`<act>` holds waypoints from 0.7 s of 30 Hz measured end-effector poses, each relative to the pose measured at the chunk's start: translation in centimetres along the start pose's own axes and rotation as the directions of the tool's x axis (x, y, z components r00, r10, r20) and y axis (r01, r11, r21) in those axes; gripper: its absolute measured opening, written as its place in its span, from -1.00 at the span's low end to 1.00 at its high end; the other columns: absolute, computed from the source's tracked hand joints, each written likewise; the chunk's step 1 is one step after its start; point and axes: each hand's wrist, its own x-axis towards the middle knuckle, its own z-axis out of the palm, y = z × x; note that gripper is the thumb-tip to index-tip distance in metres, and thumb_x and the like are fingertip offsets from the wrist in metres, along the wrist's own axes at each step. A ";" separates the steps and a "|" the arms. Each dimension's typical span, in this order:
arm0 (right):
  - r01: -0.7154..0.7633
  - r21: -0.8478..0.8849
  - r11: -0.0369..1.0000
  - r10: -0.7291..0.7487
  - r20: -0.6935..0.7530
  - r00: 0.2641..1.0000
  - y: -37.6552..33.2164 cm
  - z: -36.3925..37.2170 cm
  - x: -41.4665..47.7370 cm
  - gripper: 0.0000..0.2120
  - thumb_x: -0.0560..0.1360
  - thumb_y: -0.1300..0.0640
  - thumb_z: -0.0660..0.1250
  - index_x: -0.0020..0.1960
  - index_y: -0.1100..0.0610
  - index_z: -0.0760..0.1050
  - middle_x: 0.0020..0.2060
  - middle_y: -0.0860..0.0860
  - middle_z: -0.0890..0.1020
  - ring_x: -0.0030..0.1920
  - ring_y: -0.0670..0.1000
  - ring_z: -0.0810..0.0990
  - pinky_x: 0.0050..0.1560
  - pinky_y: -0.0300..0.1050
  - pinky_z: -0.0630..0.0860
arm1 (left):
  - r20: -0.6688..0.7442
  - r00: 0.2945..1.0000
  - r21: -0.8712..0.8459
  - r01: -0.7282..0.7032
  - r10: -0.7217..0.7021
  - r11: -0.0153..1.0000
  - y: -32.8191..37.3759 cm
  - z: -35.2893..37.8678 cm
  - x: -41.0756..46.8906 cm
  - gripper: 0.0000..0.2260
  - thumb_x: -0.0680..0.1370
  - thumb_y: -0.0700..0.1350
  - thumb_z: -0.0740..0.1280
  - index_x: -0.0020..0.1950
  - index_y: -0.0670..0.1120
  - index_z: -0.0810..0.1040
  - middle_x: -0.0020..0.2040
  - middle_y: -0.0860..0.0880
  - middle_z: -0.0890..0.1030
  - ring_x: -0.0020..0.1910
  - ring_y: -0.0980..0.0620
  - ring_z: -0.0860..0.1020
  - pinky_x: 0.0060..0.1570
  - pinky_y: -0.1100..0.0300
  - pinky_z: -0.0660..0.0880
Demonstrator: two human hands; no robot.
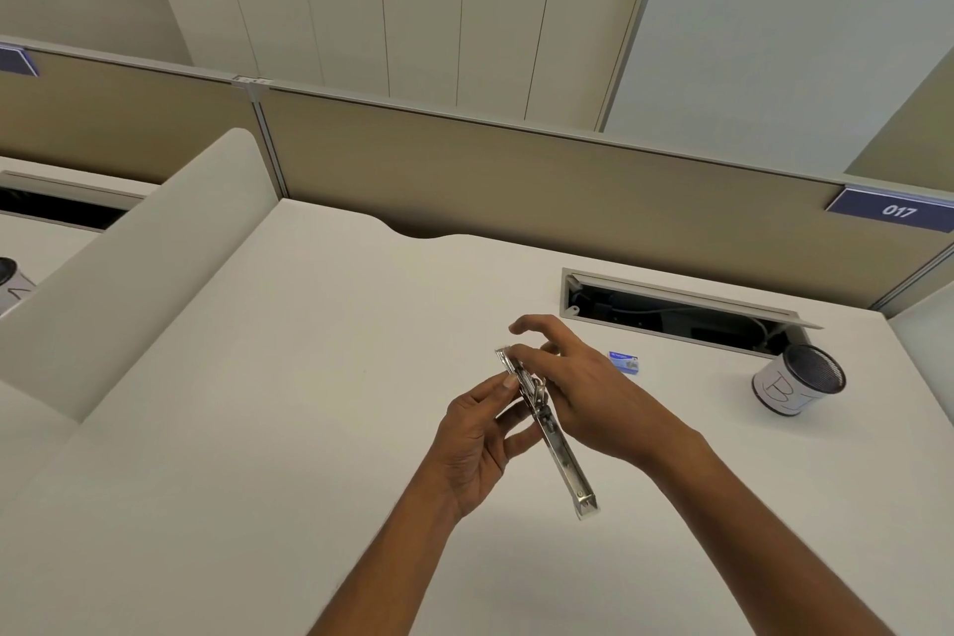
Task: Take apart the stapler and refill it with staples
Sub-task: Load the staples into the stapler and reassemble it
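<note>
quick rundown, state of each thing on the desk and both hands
stapler: held up off the desk in both hands, metal channel showing, tilted
left hand: grip closed on the stapler's middle
right hand: fingertips on the stapler's upper end, other fingers spread
staple box: lying on the desk behind the right hand, untouched
mesh cup: upright, contents not visible
cable hatch: lid open, cables visible inside

Head camera looks forward and down, close over the desk [258, 377].
</note>
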 end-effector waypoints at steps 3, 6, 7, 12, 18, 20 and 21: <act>0.001 -0.014 1.000 -0.001 -0.001 1.000 0.3 0.1 0.3 -0.59 0.58 0.26 0.25 0.35 -0.09 0.41 0.44 -0.14 0.24 0.04 -0.04 0.57 -0.02 -0.11 0.63 | -0.004 1.000 -0.002 0.001 -0.001 1.000 0.2 0.1 0.2 -0.77 0.55 -0.12 0.46 0.17 -0.16 0.72 0.09 -0.12 0.72 0.11 -0.04 0.70 0.00 0.02 0.68; 0.000 -0.012 1.000 0.000 0.011 1.000 0.3 0.0 0.4 -0.55 0.57 0.26 0.19 0.41 -0.07 0.38 0.44 -0.12 0.25 0.04 -0.06 0.56 -0.02 -0.16 0.58 | -0.009 1.000 -0.009 -0.002 0.002 1.000 0.4 0.1 0.4 -0.77 0.55 -0.12 0.45 0.17 -0.16 0.73 0.10 -0.13 0.72 0.10 -0.04 0.70 -0.01 0.03 0.68; -0.002 0.027 1.000 0.002 0.008 1.000 0.3 0.0 0.4 -0.54 0.57 0.25 0.15 0.42 -0.06 0.38 0.43 -0.11 0.27 0.03 -0.07 0.56 -0.01 -0.18 0.56 | -0.014 1.000 -0.010 -0.003 0.003 1.000 0.5 0.1 0.5 -0.77 0.55 -0.12 0.45 0.17 -0.16 0.73 0.10 -0.13 0.72 0.10 -0.04 0.70 -0.02 0.03 0.68; -0.110 0.469 0.876 0.207 -0.161 0.965 0.1 -0.8 0.6 -0.62 0.64 0.32 0.21 0.36 0.02 0.52 0.23 -0.13 0.56 0.07 -0.12 0.60 0.04 -0.18 0.59 | -0.035 0.999 -0.001 0.007 -0.007 1.000 0.8 0.0 0.7 -0.73 0.53 -0.12 0.45 0.20 -0.16 0.72 0.02 -0.09 0.73 0.03 -0.01 0.72 -0.10 0.06 0.69; -0.015 0.618 0.786 0.230 -0.270 0.935 -0.5 -2.0 -0.9 -0.83 0.58 0.19 0.39 0.15 0.05 0.66 0.02 -0.05 0.71 0.07 0.08 0.67 -0.03 -0.12 0.65 | -0.020 1.000 0.011 -0.006 0.007 1.000 1.2 0.0 0.9 -0.72 0.55 -0.12 0.44 0.23 -0.16 0.71 0.05 -0.10 0.72 0.06 -0.01 0.71 -0.05 0.06 0.68; 0.021 0.562 0.827 0.177 -0.296 0.939 -0.9 -1.6 -1.2 -0.85 0.54 0.20 0.45 0.09 0.08 0.69 -0.05 -0.06 0.71 -0.03 0.07 0.70 -0.07 -0.08 0.66 | -0.015 1.000 0.027 -0.008 0.008 1.000 1.2 0.0 1.1 -0.72 0.56 -0.11 0.44 0.24 -0.15 0.70 0.11 -0.12 0.73 0.12 -0.04 0.70 -0.02 0.05 0.68; 0.022 0.532 0.846 0.166 -0.302 0.939 -1.0 -1.4 -1.1 -0.86 0.52 0.22 0.47 0.07 0.09 0.71 -0.08 -0.08 0.72 -0.07 0.05 0.71 -0.09 -0.06 0.66 | -0.018 1.000 0.032 -0.006 0.007 0.999 1.3 0.0 1.2 -0.72 0.55 -0.11 0.44 0.24 -0.15 0.71 0.14 -0.13 0.73 0.14 -0.05 0.70 -0.01 0.05 0.68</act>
